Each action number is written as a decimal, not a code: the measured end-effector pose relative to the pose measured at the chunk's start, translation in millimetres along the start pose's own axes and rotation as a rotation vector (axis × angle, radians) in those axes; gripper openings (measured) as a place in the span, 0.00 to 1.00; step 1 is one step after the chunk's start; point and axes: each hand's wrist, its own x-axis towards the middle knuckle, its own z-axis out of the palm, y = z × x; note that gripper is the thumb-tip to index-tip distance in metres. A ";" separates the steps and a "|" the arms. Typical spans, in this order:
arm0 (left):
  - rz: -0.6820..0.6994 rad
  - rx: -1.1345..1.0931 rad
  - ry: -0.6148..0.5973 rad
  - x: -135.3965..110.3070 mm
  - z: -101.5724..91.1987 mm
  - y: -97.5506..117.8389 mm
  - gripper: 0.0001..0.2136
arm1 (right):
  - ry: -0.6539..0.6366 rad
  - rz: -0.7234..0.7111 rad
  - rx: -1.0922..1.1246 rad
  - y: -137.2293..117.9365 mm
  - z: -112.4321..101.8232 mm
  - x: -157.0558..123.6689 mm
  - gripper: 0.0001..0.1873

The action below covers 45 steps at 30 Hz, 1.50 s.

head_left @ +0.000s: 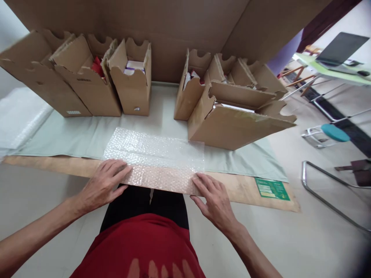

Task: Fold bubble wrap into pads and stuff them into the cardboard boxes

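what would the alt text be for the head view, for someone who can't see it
A person's left hand and right hand touch a sheet of bubble wrap near its front corners; it lies flat over a pale cloth and the bare front of a wooden table. Behind it, open cardboard boxes stand in two groups.

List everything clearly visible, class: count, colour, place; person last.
Bubble wrap: one sheet, clear, centre
Plastic wrap: one, whitish, left
Boxes: three, brown, left; several right
Packs: several, red/white, in boxes
Panel: one, brown, behind boxes
Cloth: one, greenish, under boxes
Board: one, tan, near edge
Label: one, green, on board
Desk: one, green, upper right
Laptop: one, grey, on desk
Stool: one, teal, right
Metal frame: one, silver, right
Shirt: one, red, bottom
Trousers: one, black, centre
Left hand, right hand: one each, bare, on bubble wrap
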 end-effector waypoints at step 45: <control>-0.906 -0.442 -0.023 71.5 -15.4 -38.5 0.17 | 0.121 0.773 0.456 30.0 1.1 56.5 0.12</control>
